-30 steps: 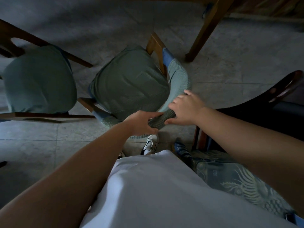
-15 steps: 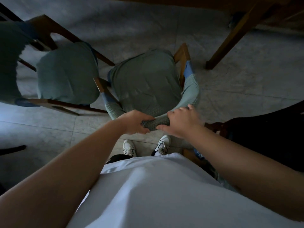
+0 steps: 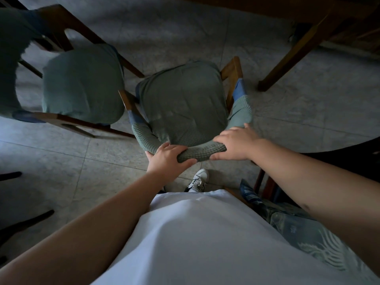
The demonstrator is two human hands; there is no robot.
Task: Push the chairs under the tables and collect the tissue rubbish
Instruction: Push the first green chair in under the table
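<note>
room: dim, grey tiled floor (image 3: 298, 124), wooden table leg (image 3: 292, 52) far right.
left hand (image 3: 166, 159): fingers wrapped round chair's knit-covered top rail.
right hand (image 3: 234, 145): clenched on same rail, just beside.
chair (image 3: 183, 103): directly in front, short of table.
handling: prob. stiff frame, soft cover may slip; grip rail.
second chair (image 3: 82, 83): left, beyond.
containers: none seen; no tissue visible.

Seen from above, the left hand (image 3: 167, 158) and right hand (image 3: 234, 144) both grip the green knitted backrest (image 3: 197, 152) of a wooden chair (image 3: 183, 105). Beyond the fingers stands a table leg (image 3: 287, 58); left of them, a second chair (image 3: 82, 83).
</note>
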